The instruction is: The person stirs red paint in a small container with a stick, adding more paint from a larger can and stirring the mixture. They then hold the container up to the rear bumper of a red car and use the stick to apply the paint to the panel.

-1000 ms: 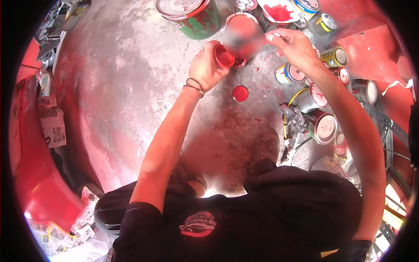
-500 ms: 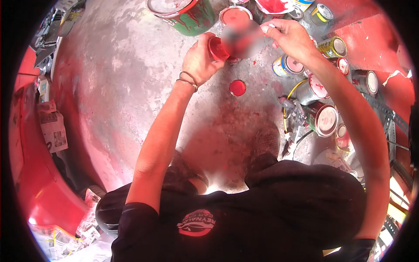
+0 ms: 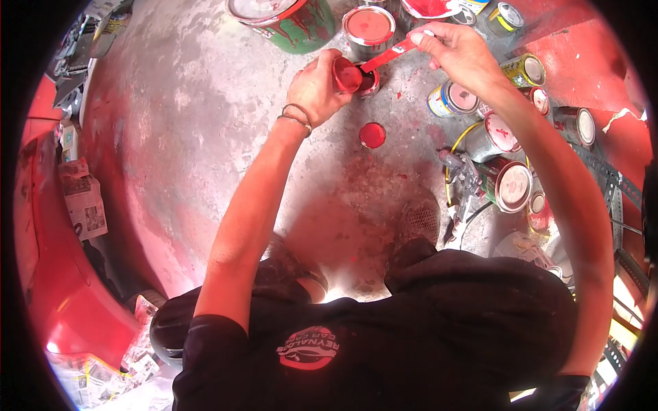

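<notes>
My left hand (image 3: 317,85) is wrapped round a small red-coated cup (image 3: 347,75), which is tilted with its mouth to the right. Between the fingers of my right hand (image 3: 452,53) is the upper end of a red-coated stick (image 3: 391,55). The stick slants down to the left, its lower end at the cup's rim and over a small open can (image 3: 369,83) on the floor. A round red lid (image 3: 373,135) lies on the floor nearer to me. Just beyond the small can stands a larger can with a red top (image 3: 369,27).
A big green bucket (image 3: 301,31) stands at the top. Several paint cans, one blue-and-white (image 3: 452,101), line the right side, with a spray gun (image 3: 463,171) and a yellow cable. At the left are a red car panel (image 3: 75,288) and newspaper (image 3: 83,202).
The stick, blurred by motion before, now shows clearly with its lower end down by the cup and small can. My left hand and the cup have barely moved.
</notes>
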`<action>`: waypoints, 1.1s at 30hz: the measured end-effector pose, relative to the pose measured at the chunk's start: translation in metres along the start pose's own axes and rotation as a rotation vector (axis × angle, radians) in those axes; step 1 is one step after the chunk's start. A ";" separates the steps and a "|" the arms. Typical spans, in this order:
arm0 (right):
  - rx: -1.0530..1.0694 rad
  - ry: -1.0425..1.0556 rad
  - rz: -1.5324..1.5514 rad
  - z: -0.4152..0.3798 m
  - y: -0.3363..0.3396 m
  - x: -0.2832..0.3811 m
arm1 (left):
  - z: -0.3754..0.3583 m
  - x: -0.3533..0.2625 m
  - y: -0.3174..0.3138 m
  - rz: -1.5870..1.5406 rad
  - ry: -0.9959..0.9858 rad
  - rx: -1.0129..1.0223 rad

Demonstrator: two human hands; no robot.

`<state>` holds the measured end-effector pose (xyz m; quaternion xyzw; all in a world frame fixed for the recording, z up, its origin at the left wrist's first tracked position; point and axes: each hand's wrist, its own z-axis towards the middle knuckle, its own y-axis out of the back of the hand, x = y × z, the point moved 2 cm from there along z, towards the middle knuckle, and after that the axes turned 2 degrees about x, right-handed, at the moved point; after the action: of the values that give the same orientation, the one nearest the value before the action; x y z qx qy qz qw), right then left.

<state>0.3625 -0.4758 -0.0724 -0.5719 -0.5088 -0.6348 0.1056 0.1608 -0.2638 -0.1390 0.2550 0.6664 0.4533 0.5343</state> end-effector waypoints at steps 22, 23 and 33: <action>0.004 0.642 -0.173 -0.030 -0.009 0.030 | -0.009 0.009 -0.004 -0.249 0.006 0.030; 0.004 0.656 -0.176 -0.031 -0.010 0.030 | -0.009 0.009 -0.003 -0.248 -0.001 0.028; 0.030 0.656 -0.374 -0.042 -0.008 0.030 | -0.010 0.011 -0.007 -0.339 0.023 -0.036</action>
<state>0.3211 -0.4910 -0.0447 -0.2339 -0.5526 -0.7850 0.1537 0.1495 -0.2614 -0.1506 0.1240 0.6978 0.3712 0.5999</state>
